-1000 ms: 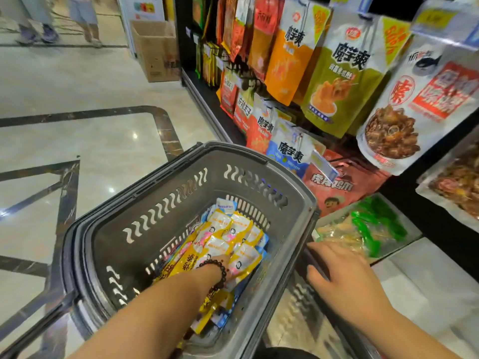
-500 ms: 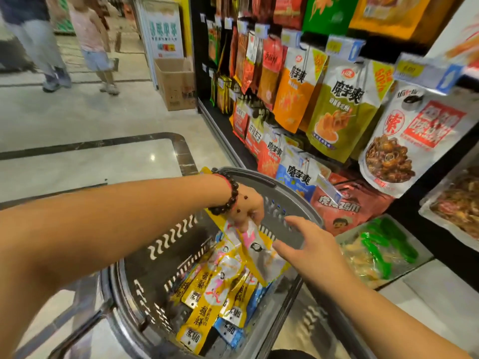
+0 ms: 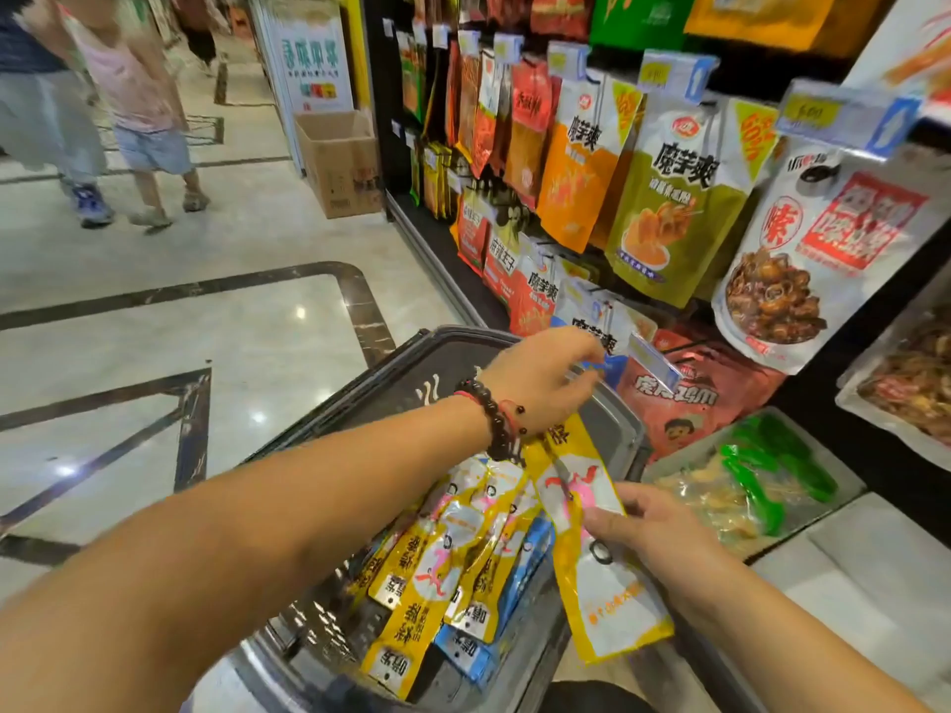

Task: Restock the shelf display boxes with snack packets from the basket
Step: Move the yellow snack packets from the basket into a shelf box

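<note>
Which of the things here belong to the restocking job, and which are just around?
Part of the job:
- grey basket
- yellow packet held by the left hand and right hand
- packets in the basket
- clear display box

Just around:
- cardboard box
- hanging snack bags
- passers-by

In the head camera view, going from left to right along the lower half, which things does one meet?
Marble floor → grey basket with yellow packets inside → yellow packet lifted by both hands, left hand at its top, right hand at its side → clear tray of green-sealed snacks.
</note>
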The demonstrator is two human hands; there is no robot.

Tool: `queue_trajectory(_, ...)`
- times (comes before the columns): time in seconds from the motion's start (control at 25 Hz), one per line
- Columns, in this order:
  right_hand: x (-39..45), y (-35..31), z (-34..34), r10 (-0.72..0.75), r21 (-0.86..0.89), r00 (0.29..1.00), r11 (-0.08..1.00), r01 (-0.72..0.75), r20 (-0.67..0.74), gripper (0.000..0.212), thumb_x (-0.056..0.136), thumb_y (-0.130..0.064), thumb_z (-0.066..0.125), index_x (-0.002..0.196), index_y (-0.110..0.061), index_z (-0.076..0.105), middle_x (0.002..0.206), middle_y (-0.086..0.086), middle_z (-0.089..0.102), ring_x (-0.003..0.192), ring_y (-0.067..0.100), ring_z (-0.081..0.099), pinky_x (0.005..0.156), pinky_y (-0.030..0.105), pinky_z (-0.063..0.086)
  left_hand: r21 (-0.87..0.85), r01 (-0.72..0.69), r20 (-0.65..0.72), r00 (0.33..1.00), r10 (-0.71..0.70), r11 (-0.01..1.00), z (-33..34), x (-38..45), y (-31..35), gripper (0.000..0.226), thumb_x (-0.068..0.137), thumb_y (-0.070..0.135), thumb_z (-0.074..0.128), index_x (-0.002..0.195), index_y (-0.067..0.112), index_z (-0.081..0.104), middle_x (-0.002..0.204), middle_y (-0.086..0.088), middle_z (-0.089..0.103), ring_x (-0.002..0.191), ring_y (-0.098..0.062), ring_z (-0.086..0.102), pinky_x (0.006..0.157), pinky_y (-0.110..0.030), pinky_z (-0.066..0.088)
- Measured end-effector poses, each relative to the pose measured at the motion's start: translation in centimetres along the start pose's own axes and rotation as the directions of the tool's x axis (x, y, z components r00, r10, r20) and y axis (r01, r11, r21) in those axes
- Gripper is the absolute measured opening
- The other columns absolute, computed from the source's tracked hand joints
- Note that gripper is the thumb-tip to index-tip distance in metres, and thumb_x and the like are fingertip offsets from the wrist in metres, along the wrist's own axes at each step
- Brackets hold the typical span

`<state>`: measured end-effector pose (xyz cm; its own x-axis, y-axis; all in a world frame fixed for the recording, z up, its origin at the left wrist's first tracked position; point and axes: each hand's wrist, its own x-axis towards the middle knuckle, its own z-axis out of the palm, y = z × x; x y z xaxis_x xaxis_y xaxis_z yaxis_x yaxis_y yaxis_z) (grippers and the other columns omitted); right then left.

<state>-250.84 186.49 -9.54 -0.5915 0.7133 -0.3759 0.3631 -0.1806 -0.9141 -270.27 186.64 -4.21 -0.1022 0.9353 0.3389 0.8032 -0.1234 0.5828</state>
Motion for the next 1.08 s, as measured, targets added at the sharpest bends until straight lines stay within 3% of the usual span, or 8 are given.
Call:
queue_trajectory(0.08,-0.4,0.5,-1.3,0.011,-0.003,0.998,1.000,-0.011,-0.070,0.011,0.081,-0.011,0.071,0.075,-0.002,0.069,0.062,0.011,0.062,0.052,0.017,0.052,0.055,0.026,0.038,-0.218,0.323,-0.265,0.889,-0.374,0.921,2.9,-0.8,-4.2,0.009,0.083,0.011,0.058,0.090,0.015,0.063,0.086,-0.002,0.064,0.078,-0.014,0.062,0.075,-0.028,0.046)
queue_trajectory(0.2,-1.0,1.3,-2.9,-0.001,-0.140,0.996,0.990,-0.012,-0.093,0.013,0.079,-0.015,0.072,0.068,-0.009,0.067,0.058,0.005,0.058,0.053,0.015,0.050,0.059,0.030,0.036,-0.313,0.801,-0.186,0.475,-0.860,0.510,7.2,-4.3,-12.1,0.012,0.087,0.016,0.055,0.096,0.014,0.063,0.108,-0.014,0.066,0.105,-0.031,0.060,0.087,-0.030,0.043)
queue_trajectory(0.36,-2.4,2.7,-4.2,0.023,-0.032,0.991,0.999,-0.027,-0.133,0.017,0.085,-0.009,0.065,0.068,-0.011,0.066,0.060,0.006,0.061,0.056,0.019,0.055,0.059,0.029,0.041,0.126,0.907,0.240,0.364,-0.900,0.401,13.0,-10.5,-17.0,0.046,0.091,0.020,0.059,0.132,0.001,0.050,0.135,-0.015,0.053,0.124,-0.030,0.052,0.103,-0.036,0.044)
queue_trajectory(0.52,-3.6,2.9,-4.4,0.009,0.040,0.992,0.999,-0.004,-0.127,0.011,0.087,-0.007,0.064,0.077,-0.004,0.068,0.060,0.010,0.063,0.054,0.019,0.056,0.050,0.023,0.044,0.335,0.902,0.248,0.193,-0.949,0.271,16.4,-15.7,-18.6,0.066,0.085,0.020,0.069,0.141,0.006,0.037,0.128,-0.010,0.057,0.117,-0.024,0.055,0.094,-0.029,0.046)
queue_trajectory(0.72,-3.8,4.0,-4.4,0.054,0.066,0.985,0.997,-0.044,-0.163,0.006,0.086,-0.007,0.065,0.087,-0.004,0.070,0.064,0.010,0.069,0.057,0.018,0.064,0.054,0.028,0.050,0.412,0.796,0.261,0.364,-0.894,0.444,18.6,-17.1,-21.3,0.034,0.101,0.018,0.038,0.120,0.001,0.060,0.091,-0.016,0.055,0.081,-0.020,0.046,0.078,-0.024,0.042)
queue_trajectory(0.84,-3.7,4.5,-4.2,0.077,0.054,0.984,0.996,-0.069,-0.162,0.008,0.085,-0.009,0.066,0.089,-0.003,0.071,0.074,0.020,0.071,0.064,0.026,0.065,0.065,0.036,0.052,0.307,0.901,0.160,0.269,-0.950,0.307,19.0,-17.6,-21.0,0.048,0.101,0.028,0.030,0.071,0.002,0.058,0.075,-0.018,0.058,0.073,-0.028,0.057,0.080,-0.032,0.047)
queue_trajectory(0.96,-3.6,4.9,-4.2,0.076,0.066,0.983,0.996,-0.065,-0.167,0.007,0.085,-0.009,0.066,0.087,-0.003,0.070,0.071,0.014,0.072,0.061,0.024,0.066,0.065,0.036,0.052,0.227,0.924,0.187,0.270,-0.945,0.309,16.4,-14.9,-18.5,0.033,0.097,0.017,0.045,0.118,-0.005,0.057,0.126,-0.020,0.058,0.114,-0.035,0.058,0.093,-0.037,0.048)
queue_trajectory(1.08,-3.7,4.7,-4.5,0.058,0.101,0.984,0.994,-0.042,-0.167,0.008,0.086,-0.008,0.064,0.082,-0.004,0.070,0.062,0.007,0.069,0.055,0.019,0.063,0.057,0.029,0.049,0.180,0.898,0.247,0.355,-0.902,0.402,13.6,-12.7,-15.6,0.049,0.090,0.016,0.060,0.135,0.003,0.046,0.139,-0.014,0.050,0.124,-0.029,0.051,0.102,-0.032,0.042)
